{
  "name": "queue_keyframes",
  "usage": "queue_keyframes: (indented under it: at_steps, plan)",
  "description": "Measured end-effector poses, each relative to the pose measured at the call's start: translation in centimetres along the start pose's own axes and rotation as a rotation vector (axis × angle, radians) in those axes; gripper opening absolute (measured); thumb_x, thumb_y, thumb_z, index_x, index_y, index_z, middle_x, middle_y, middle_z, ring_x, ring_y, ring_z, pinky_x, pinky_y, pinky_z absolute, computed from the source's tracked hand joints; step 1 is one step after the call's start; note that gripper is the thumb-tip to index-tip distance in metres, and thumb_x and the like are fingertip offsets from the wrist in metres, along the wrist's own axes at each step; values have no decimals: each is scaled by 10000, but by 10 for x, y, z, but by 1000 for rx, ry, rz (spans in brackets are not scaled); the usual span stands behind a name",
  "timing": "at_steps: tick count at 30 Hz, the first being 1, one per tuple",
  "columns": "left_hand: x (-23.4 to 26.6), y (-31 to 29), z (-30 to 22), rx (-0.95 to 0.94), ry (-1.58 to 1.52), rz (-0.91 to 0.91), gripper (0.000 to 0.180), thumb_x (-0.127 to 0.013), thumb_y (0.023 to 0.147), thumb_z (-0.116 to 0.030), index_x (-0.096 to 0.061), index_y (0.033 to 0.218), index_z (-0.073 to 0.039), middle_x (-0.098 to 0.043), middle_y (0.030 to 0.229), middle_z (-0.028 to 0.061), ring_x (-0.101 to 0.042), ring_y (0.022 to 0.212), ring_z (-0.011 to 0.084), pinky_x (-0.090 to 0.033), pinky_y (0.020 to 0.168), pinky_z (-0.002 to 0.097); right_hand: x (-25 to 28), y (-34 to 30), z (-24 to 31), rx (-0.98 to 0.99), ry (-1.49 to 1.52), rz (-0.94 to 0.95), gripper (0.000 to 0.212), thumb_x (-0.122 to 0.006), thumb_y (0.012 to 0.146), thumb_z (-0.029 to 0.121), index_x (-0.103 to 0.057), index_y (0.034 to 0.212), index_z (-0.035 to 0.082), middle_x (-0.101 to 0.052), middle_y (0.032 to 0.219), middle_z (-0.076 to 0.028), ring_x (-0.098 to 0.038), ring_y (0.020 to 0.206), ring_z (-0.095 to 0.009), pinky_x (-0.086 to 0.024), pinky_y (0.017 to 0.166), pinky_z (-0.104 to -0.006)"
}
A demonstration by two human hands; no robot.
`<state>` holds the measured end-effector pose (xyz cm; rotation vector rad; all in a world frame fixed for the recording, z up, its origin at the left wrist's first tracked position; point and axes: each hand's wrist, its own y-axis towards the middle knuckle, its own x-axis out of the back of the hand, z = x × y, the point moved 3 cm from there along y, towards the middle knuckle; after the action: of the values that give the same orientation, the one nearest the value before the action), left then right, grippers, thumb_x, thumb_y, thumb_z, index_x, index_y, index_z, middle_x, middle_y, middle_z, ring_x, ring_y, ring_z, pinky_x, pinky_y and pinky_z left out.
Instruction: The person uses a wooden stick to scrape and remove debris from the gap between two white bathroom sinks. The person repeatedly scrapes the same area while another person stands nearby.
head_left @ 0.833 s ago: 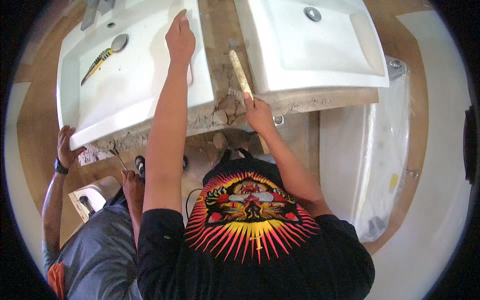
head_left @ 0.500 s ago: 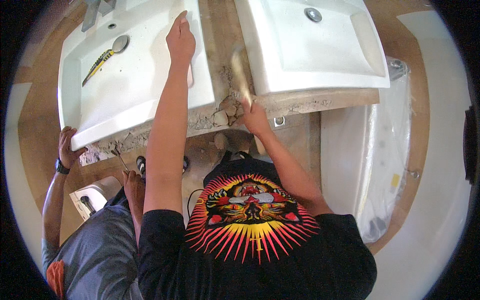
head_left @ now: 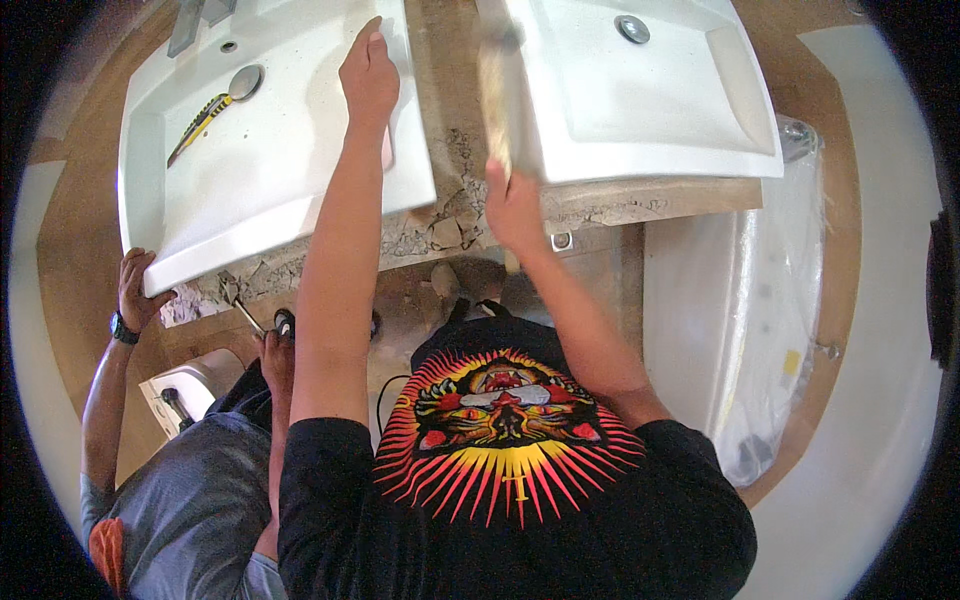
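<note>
A hammer [head_left: 495, 110] with a pale wooden handle is in my right hand [head_left: 516, 207], its dark head blurred by motion over the gap between the basins. My left hand [head_left: 369, 80] lies on the right side of the left white basin [head_left: 260, 190], a finger and the thumb stretched away from me; its other fingers are mostly hidden. Beneath the hammer, the countertop's [head_left: 450, 180] surface is cracked and broken, with loose chunks [head_left: 444, 234] at its front edge. The right white basin [head_left: 640, 100] stands beside the hammer.
At the left, a co-worker's hand [head_left: 137, 288] holds the basin's front corner; their other hand [head_left: 275, 360] grips a thin metal-shafted tool [head_left: 246, 315]. A yellow-black utility knife [head_left: 200, 128] and a round drain cover [head_left: 245, 82] lie in the left basin. A plastic-wrapped bathtub [head_left: 770, 300] stands right.
My right hand has risen with the hammer, its head now farther from me. My left hand stays on the basin. The co-worker's tool hand has shifted slightly.
</note>
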<state>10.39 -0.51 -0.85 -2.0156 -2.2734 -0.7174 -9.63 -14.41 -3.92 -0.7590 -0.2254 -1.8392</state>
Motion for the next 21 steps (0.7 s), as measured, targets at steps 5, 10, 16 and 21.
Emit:
queue_keyframes:
  at_steps: [5,10,16,21]
  plan:
    - [0,-1,-1,-70,57,-12,368,-361,933,-227,-552,1189,-45,-570,1176,171,-523,1114,316,-383,954,356,-18,-15,-27,-91,-157,65,609,-397,920,469,-588,792,-95,-567,700,-321,-583,777,-472,-442,672,-529]
    - [0,-1,-1,-8,40,5,370,-360,936,-229,-549,1190,-38,-571,1166,187,-526,1110,319,-385,953,362,15,17,21,117,-1,17,572,-397,928,441,-587,758,-71,-564,667,-292,-580,714,-459,-446,614,-494]
    - [0,1,-1,0,34,2,378,-349,937,-225,-541,1192,-23,-578,1149,196,-532,1104,313,-386,952,361,-5,-6,-6,15,-17,-60,607,-367,924,500,-582,793,-52,-584,691,-259,-568,691,-440,-425,649,-490]
    - [-1,-1,-2,-81,73,3,373,-349,935,-211,-542,1192,-22,-567,1168,197,-530,1107,308,-377,962,351,-6,-14,-16,-126,-113,115,618,-368,923,489,-585,806,-78,-576,739,-304,-573,781,-467,-427,698,-513]
